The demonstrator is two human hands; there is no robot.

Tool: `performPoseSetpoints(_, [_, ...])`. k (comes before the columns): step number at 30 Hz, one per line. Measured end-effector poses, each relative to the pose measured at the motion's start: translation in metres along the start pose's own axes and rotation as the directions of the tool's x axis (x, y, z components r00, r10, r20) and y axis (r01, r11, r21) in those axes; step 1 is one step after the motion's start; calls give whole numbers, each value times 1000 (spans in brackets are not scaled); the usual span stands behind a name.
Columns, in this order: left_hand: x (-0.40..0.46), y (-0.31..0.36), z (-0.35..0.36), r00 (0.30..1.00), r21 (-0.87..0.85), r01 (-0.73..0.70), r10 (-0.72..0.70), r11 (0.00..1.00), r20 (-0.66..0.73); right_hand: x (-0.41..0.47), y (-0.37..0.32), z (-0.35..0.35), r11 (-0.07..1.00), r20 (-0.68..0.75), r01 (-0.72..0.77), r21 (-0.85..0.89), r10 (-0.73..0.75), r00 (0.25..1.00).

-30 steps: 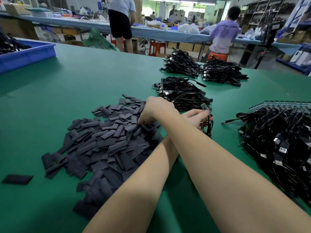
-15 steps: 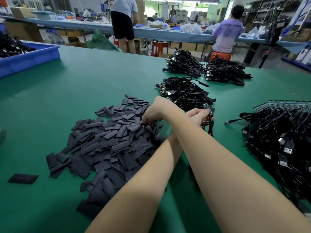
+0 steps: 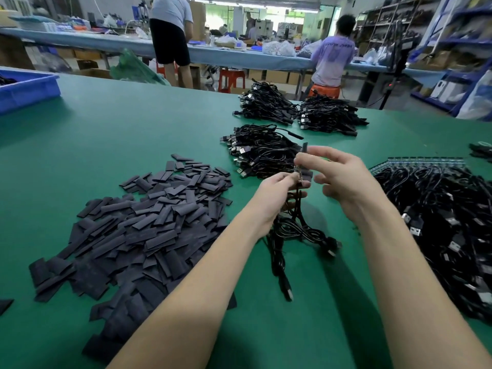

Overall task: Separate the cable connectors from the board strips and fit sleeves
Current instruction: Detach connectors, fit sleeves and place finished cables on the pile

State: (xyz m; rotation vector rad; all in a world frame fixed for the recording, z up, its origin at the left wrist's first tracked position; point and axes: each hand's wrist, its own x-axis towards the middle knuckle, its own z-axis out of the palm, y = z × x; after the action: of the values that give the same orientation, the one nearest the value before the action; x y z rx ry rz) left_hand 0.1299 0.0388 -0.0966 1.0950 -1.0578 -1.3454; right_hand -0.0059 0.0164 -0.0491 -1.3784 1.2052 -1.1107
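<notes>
- Green matting (image 3: 133, 134) is spreading out under us, and our two hands are working just above its middle.
- Our left hand (image 3: 277, 198) is pinching a black cable (image 3: 298, 230) near its connector end, the cord looping down onto the mat.
- Our right hand (image 3: 343, 177) is gripping a dark sleeve (image 3: 305, 148) between thumb and forefinger, upright, right above the connector (image 3: 299, 173).
- We're seeing the loose sleeve pile (image 3: 149, 222) lying to our left.
- Board strips (image 3: 426, 162) are sitting to our right, at the far edge of a big cable heap (image 3: 452, 222).
- Three cable bundles (image 3: 261, 153) are lying beyond our hands.
</notes>
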Motion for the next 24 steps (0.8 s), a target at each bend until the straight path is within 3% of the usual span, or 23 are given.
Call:
performPoseSetpoints(3, [1, 0, 3, 998, 46, -33, 30, 998, 55, -3, 21, -17, 936, 39, -139, 325, 134, 990])
performPoseSetpoints(6, [2, -3, 1, 989, 100, -87, 75, 991, 125, -3, 34, -17, 855, 88, -200, 479, 180, 980])
performPoseSetpoints(19, [-4, -4, -3, 953, 107, -182, 149, 977, 263, -2, 49, -10, 809, 74, -128, 573, 105, 992])
performPoseSetpoints(24, [-5, -2, -6, 930, 139, -239, 186, 961, 317, -3, 50, -14, 807, 168, -160, 569, 77, 983])
